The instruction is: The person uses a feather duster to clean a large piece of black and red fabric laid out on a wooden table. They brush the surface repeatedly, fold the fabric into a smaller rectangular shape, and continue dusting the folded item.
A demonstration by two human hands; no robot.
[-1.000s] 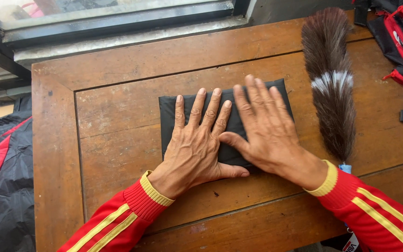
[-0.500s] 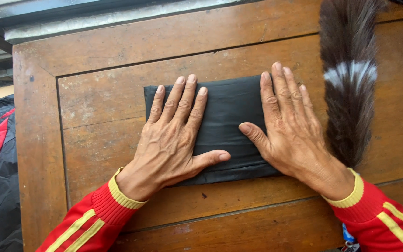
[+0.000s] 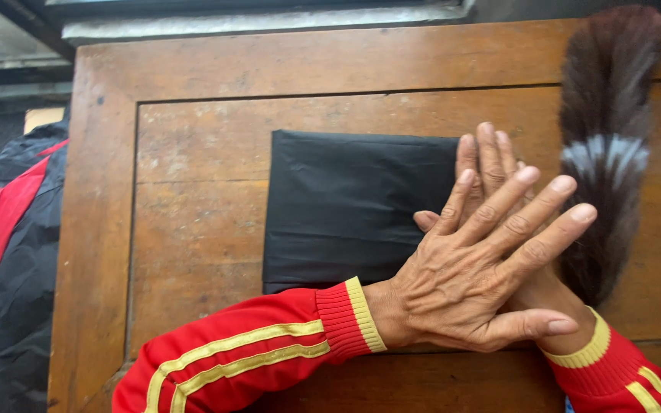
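Left hand [image 3: 468, 275] flat, fingers spread, stacked on flat right hand [image 3: 491, 164], both pressing right edge of folded black plastic sheet [image 3: 353, 203], brown wooden desk [image 3: 200, 153] beneath, dark feather duster [image 3: 606, 138] just right.

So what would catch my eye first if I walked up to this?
Two hands stacked flat, the left hand lying over the right hand, both in red sleeves with yellow stripes, pressing the right end of a folded black plastic sheet at the middle of the wooden table. Just right of them lies a dark feather duster with a pale band.

left hand [image 3: 468, 275] | crossed over onto right hand [image 3: 499, 164] | black folded sheet [image 3: 353, 206] left part uncovered
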